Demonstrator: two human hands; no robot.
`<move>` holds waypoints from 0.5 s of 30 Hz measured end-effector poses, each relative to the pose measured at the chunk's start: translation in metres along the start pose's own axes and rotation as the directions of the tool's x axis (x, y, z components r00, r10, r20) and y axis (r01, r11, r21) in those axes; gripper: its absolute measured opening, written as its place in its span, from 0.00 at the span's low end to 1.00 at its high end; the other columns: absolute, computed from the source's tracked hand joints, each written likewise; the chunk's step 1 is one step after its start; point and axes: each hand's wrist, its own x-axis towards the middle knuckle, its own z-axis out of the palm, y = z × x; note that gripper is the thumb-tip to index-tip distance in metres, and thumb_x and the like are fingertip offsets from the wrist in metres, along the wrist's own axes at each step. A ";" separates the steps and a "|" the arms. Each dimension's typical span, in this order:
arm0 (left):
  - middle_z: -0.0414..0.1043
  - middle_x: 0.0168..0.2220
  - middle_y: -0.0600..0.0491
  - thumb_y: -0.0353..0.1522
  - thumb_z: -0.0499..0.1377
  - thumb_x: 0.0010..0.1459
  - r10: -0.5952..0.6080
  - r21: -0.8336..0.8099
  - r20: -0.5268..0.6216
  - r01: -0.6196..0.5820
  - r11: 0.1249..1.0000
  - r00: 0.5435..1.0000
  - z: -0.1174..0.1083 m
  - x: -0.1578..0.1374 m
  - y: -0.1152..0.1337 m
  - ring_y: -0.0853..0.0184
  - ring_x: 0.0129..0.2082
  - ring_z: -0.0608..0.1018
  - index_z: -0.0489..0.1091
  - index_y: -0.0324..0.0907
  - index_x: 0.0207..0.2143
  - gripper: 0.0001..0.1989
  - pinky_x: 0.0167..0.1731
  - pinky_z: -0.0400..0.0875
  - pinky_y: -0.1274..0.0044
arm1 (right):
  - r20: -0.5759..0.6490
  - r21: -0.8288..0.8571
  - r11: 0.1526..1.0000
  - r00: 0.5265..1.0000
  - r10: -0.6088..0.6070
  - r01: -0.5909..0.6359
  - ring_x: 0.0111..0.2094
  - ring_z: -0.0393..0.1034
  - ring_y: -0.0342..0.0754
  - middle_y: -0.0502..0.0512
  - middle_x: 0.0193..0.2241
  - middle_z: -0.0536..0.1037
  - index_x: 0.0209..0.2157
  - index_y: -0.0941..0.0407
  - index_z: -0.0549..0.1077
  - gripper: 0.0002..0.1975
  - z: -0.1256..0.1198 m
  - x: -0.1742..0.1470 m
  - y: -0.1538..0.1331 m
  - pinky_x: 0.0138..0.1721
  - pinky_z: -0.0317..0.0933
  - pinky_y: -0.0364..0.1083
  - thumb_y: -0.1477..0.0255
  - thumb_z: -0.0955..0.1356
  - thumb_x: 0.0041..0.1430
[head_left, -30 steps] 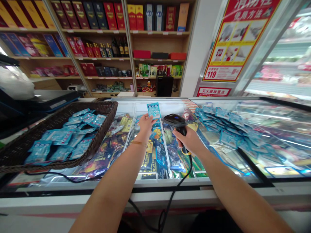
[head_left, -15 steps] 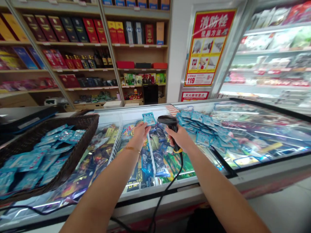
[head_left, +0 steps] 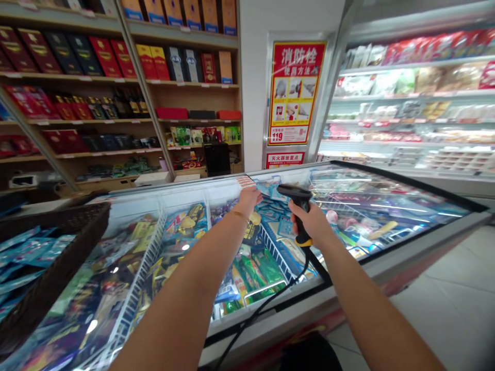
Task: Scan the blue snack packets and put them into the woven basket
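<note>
My right hand is wrapped round the grip of a black barcode scanner with a yellow-tipped base. Its head points left, above the freezer, and a black cord hangs from it. My left hand reaches to the left edge of a pile of small blue packets on the freezer. Its fingers are drawn together beside the packets; whether one is between them is hidden. More blue packets lie in a dark woven basket at the left.
The chest freezer holds bagged frozen goods divided by white wire racks. A sliding glass lid covers its right part. The scanner's cord crosses the front edge. Shelves of boxes and a lit display fridge stand behind.
My left hand has moved right from over the open freezer, where it held up a blue packet, to the packet pile. The view has swung right; the scanner remains in my right hand.
</note>
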 end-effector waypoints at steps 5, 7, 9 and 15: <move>0.70 0.21 0.52 0.16 0.66 0.42 0.093 0.161 -0.046 -0.084 0.983 0.995 -0.020 0.001 0.000 0.61 0.28 0.79 0.74 0.39 0.26 0.12 0.34 0.76 0.70 | 0.057 -0.042 0.999 0.998 -0.005 0.007 0.12 0.63 0.42 0.44 0.17 0.70 0.34 0.54 0.66 0.19 0.014 -0.003 0.007 0.13 0.57 0.41 0.57 0.74 0.51; 0.70 0.21 0.51 0.17 0.67 0.40 0.135 0.175 -0.076 -0.120 0.977 0.988 -0.043 -0.001 0.007 0.61 0.27 0.78 0.74 0.39 0.26 0.12 0.33 0.74 0.70 | 0.089 -0.054 0.999 0.996 -0.003 0.008 0.12 0.63 0.41 0.44 0.18 0.70 0.34 0.54 0.66 0.20 0.029 -0.006 0.008 0.13 0.57 0.41 0.57 0.74 0.51; 0.71 0.21 0.51 0.17 0.67 0.40 0.166 0.165 -0.103 -0.148 0.975 0.981 -0.075 -0.002 0.020 0.62 0.27 0.78 0.75 0.40 0.26 0.12 0.33 0.74 0.71 | 0.128 -0.053 0.998 0.992 -0.007 0.014 0.12 0.63 0.41 0.43 0.17 0.69 0.34 0.54 0.65 0.21 0.048 -0.010 0.008 0.13 0.56 0.41 0.56 0.74 0.50; 0.73 0.25 0.50 0.19 0.63 0.43 0.435 0.368 -0.246 -0.331 0.869 0.866 -0.209 -0.011 0.085 0.61 0.35 0.78 0.76 0.40 0.27 0.09 0.43 0.72 0.72 | 0.264 -0.018 0.998 0.963 -0.050 0.056 0.11 0.63 0.40 0.42 0.17 0.69 0.35 0.54 0.65 0.19 0.121 -0.023 0.006 0.13 0.56 0.41 0.58 0.74 0.51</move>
